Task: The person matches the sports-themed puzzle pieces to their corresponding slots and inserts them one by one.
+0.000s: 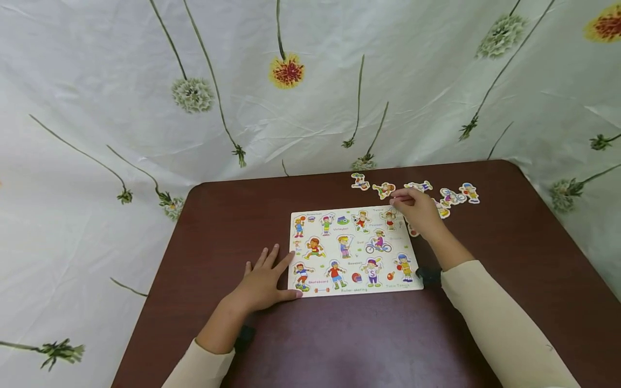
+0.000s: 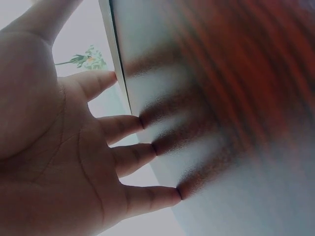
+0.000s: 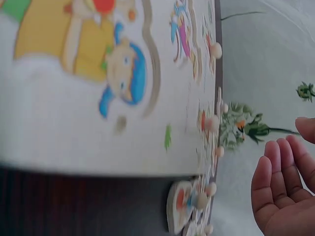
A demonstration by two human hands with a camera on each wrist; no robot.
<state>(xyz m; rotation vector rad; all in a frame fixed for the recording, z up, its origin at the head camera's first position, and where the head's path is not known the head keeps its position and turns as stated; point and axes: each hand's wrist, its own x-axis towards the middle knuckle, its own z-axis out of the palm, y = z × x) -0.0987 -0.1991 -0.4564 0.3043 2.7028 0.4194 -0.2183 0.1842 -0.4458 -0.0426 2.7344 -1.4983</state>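
A white wooden puzzle board with printed sports figures lies flat on the table. My left hand rests at its left side with the fingers spread, thumb and index at the board's edge; the left wrist view shows the fingertips pressing on the tabletop. Above the board's far right corner hovers my right hand, bent at the fingers. In the right wrist view its fingers curve loosely, the thumb stands apart, and no piece shows between them. Close by lies a puzzle piece of a figure.
Several loose figure pieces lie behind and right of the board, among them a cyclist piece and a piece at the far right. Wooden knobs stand up from the pieces. A flowered cloth hangs behind the dark table.
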